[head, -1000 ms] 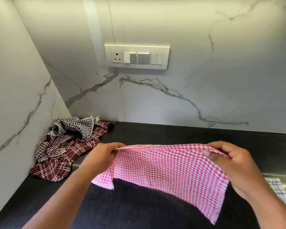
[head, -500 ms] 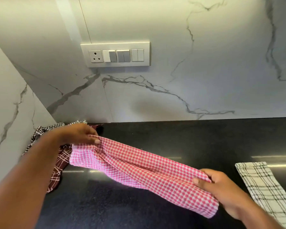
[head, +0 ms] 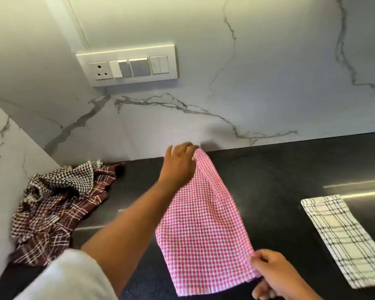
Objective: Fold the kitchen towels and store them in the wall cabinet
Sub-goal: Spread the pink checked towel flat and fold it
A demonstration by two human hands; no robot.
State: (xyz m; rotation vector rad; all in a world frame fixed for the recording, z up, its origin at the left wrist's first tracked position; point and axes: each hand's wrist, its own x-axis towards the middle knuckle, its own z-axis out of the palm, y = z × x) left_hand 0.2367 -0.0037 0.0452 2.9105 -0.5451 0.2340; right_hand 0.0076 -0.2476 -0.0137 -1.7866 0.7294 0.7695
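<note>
A pink-and-white checked towel (head: 201, 230) stretches lengthwise above the black counter (head: 279, 174), from near the back wall toward me. My left hand (head: 179, 164) pinches its far end close to the wall. My right hand (head: 273, 276) grips its near right corner at the bottom of the view. A folded white towel with black lines (head: 342, 239) lies flat on the counter at the right. At the left corner lies a crumpled heap: a black-and-white checked towel (head: 63, 180) on top of a maroon plaid towel (head: 52, 221). The wall cabinet is out of view.
A white marble backsplash rises behind the counter, with a switch and socket panel (head: 128, 67) on it. A marble side wall (head: 2, 169) closes off the left. Bare counter shows between the pink towel and the folded one.
The pink towel turned from sideways to lengthwise: my left hand carried its end away toward the back wall, and my right hand drew its corner closer to me. The view shifted right.
</note>
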